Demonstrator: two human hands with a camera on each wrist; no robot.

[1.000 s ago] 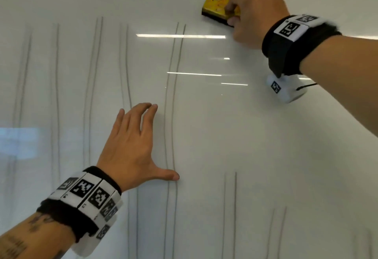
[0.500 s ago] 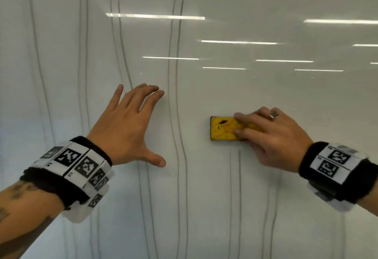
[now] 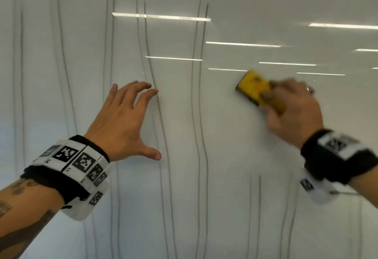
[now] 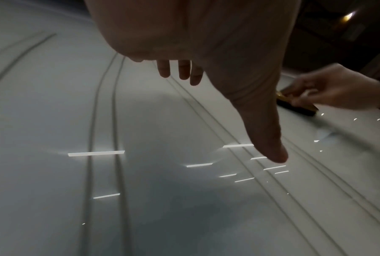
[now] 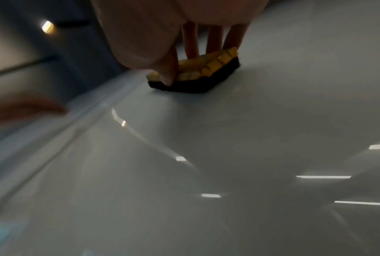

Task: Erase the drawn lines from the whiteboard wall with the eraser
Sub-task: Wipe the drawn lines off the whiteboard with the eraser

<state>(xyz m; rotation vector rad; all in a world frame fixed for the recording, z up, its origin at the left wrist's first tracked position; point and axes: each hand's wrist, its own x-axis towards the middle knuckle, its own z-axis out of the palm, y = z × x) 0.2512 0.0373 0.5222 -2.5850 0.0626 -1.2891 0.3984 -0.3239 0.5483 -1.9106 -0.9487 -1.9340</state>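
Note:
My right hand (image 3: 290,111) grips a yellow eraser (image 3: 255,87) with a black felt base and holds it against the white whiteboard wall (image 3: 225,136). The right wrist view shows the eraser (image 5: 197,74) flat on the board, thumb on its near side and fingers over the top. My left hand (image 3: 122,123) is spread, fingertips (image 3: 152,91) touching the wall on a drawn line. Several pairs of grey drawn lines (image 3: 201,115) run vertically left of the eraser; shorter line stubs (image 3: 255,207) lie below it. The left wrist view shows the lines (image 4: 116,121) and the eraser (image 4: 294,104) at the right.
Ceiling lights reflect as bright streaks (image 3: 161,16) on the glossy wall. The board above and to the right of the eraser shows no lines. A dark room edge (image 5: 53,52) shows beyond the board in the right wrist view.
The right hand swept the eraser from high on the board down, then back up and right, tilting it. The left hand stayed on the wall with its fingers now slightly bent.

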